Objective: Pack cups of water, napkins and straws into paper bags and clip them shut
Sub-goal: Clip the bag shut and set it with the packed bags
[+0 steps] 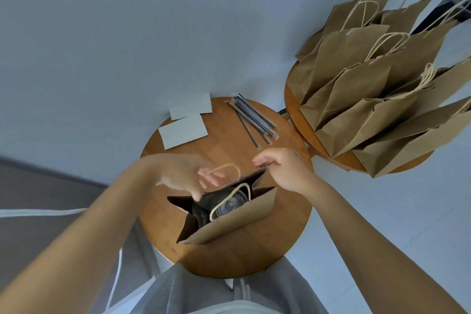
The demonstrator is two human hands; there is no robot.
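A brown paper bag (229,222) stands open near the middle of the round wooden worktop (280,237), with a clear cup (229,205) inside (you can see its lid). The left hand (188,178) pinches the bag's far rim, and the right hand (283,171) pinches the rim's far corner. Two white napkins (183,131) and wrapped straws (254,120) lie by the far edge. Packed bags (369,79) crowd a second worktop (305,130).

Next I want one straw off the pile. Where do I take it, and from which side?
Take the lone dark straw on the pile's left edge. Pinch its near end, coming from above on the bag side. It lies flat on the stool, fanned clear of the others there, so fingers can close on it alone.
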